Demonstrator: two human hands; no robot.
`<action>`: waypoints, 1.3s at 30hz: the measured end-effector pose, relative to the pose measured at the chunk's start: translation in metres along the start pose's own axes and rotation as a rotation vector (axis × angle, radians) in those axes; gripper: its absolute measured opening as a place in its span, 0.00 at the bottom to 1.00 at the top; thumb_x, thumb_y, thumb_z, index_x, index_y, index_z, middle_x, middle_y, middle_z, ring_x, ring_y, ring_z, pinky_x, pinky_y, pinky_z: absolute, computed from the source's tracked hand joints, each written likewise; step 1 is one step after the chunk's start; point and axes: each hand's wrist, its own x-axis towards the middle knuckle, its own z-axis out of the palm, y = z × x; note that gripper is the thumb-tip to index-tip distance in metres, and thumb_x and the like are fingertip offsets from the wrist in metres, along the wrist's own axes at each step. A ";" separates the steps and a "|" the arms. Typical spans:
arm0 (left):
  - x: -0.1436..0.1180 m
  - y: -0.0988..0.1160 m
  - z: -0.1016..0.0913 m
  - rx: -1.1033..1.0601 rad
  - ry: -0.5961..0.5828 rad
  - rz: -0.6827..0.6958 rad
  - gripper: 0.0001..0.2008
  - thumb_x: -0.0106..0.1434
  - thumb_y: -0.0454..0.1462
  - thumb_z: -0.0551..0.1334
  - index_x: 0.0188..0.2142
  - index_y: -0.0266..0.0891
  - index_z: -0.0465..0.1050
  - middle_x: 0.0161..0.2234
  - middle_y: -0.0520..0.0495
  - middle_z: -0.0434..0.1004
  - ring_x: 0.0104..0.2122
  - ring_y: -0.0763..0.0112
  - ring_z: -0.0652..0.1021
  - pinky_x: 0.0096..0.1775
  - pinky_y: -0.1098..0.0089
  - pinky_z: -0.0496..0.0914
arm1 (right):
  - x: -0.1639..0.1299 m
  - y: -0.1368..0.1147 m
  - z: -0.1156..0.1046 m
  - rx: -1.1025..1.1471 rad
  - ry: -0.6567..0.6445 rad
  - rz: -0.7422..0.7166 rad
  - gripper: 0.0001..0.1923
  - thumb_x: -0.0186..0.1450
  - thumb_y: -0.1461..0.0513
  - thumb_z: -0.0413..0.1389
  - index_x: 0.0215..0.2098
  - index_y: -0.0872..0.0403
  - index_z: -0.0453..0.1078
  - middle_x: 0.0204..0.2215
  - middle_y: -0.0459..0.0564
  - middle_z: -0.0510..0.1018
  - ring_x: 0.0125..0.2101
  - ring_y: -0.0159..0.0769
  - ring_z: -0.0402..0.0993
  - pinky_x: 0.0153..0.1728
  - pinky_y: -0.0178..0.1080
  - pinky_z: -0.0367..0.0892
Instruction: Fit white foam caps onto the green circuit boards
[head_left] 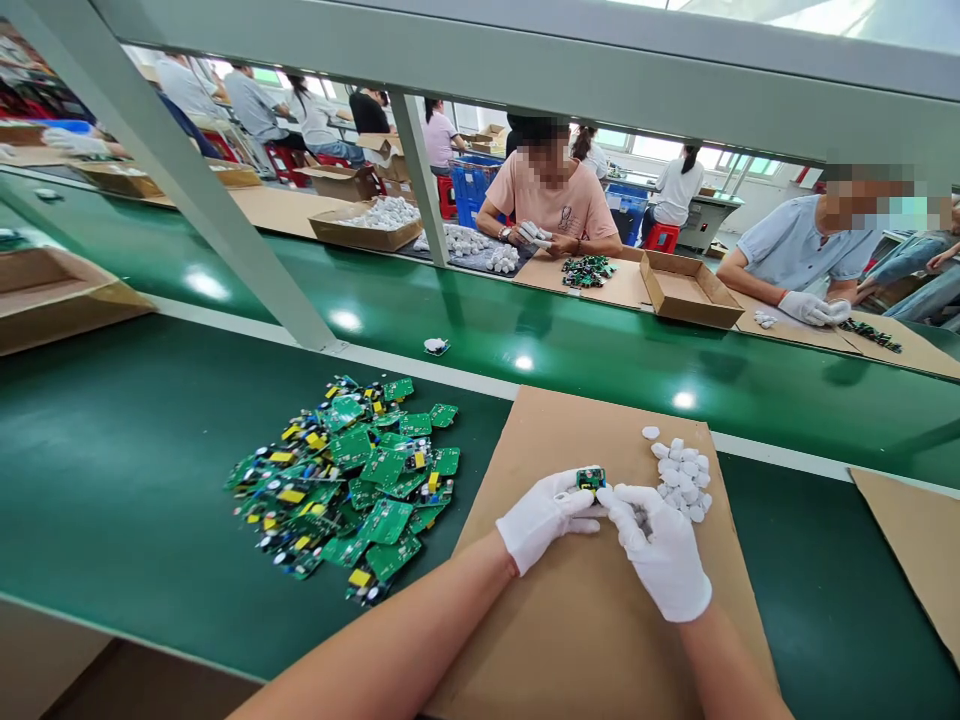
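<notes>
White-gloved, my left hand (551,515) grips a small green circuit board (591,480) with a yellow part on it, above the cardboard sheet (540,620). My right hand (664,550), also gloved, has its fingers curled with the tips at the board's lower right edge. Whatever those fingers hold, if anything, is hidden. Just beyond the right hand lies a heap of small white rounded pieces (684,480), one of them apart at its upper left. To the left, a large pile of circuit boards (360,470) spreads over the dark green tabletop (112,480).
A metal post (202,180) and an overhead beam (525,70) frame the bench. Behind runs a green conveyor (480,330) carrying one board with a white piece (436,346). Co-workers sit across it beside cardboard trays (690,290). Another box (67,300) stands at far left.
</notes>
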 end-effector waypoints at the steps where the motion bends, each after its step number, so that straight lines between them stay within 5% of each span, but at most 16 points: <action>1: 0.000 -0.001 0.001 0.027 0.008 0.015 0.20 0.53 0.41 0.65 0.46 0.38 0.69 0.45 0.39 0.73 0.43 0.61 0.75 0.39 0.67 0.68 | 0.000 0.000 0.000 -0.022 0.017 -0.017 0.08 0.62 0.59 0.52 0.38 0.54 0.69 0.25 0.47 0.77 0.21 0.30 0.71 0.23 0.33 0.70; 7: 0.003 -0.009 0.004 0.104 0.114 0.199 0.26 0.51 0.36 0.67 0.51 0.40 0.67 0.41 0.43 0.74 0.37 0.66 0.74 0.36 0.68 0.68 | -0.001 0.000 0.003 0.011 0.059 0.067 0.09 0.62 0.57 0.53 0.35 0.54 0.69 0.23 0.46 0.76 0.17 0.28 0.67 0.17 0.31 0.66; 15: -0.004 -0.014 0.005 0.353 0.174 0.341 0.21 0.53 0.33 0.64 0.47 0.41 0.72 0.44 0.46 0.76 0.43 0.63 0.73 0.49 0.66 0.64 | -0.005 0.009 0.011 -0.022 0.071 0.192 0.10 0.61 0.55 0.53 0.34 0.54 0.68 0.21 0.45 0.75 0.16 0.27 0.66 0.16 0.31 0.63; 20: -0.006 -0.010 0.010 0.379 0.133 0.320 0.17 0.54 0.38 0.63 0.45 0.40 0.73 0.45 0.44 0.75 0.44 0.61 0.72 0.49 0.66 0.64 | -0.005 0.007 0.009 -0.246 0.047 0.068 0.10 0.62 0.57 0.51 0.33 0.54 0.70 0.19 0.44 0.74 0.18 0.29 0.69 0.22 0.31 0.65; 27: -0.004 0.000 0.010 0.076 -0.043 0.107 0.15 0.55 0.43 0.63 0.39 0.36 0.73 0.39 0.41 0.74 0.35 0.66 0.76 0.38 0.67 0.69 | 0.000 0.002 -0.004 -0.396 -0.077 -0.111 0.16 0.62 0.60 0.51 0.48 0.50 0.69 0.34 0.49 0.75 0.23 0.30 0.70 0.28 0.34 0.67; 32: -0.001 -0.006 0.013 0.024 -0.028 0.059 0.15 0.53 0.44 0.64 0.36 0.36 0.72 0.31 0.45 0.73 0.28 0.72 0.74 0.35 0.67 0.70 | -0.001 0.008 0.007 -0.538 0.034 -0.233 0.12 0.60 0.64 0.52 0.40 0.48 0.73 0.42 0.51 0.74 0.39 0.38 0.72 0.39 0.38 0.67; 39: -0.001 -0.008 0.021 0.208 0.056 0.154 0.14 0.50 0.44 0.66 0.28 0.35 0.70 0.23 0.49 0.71 0.23 0.74 0.70 0.27 0.72 0.67 | -0.006 0.008 0.016 -0.552 0.074 -0.318 0.14 0.58 0.66 0.51 0.39 0.49 0.73 0.45 0.51 0.73 0.41 0.39 0.71 0.41 0.40 0.68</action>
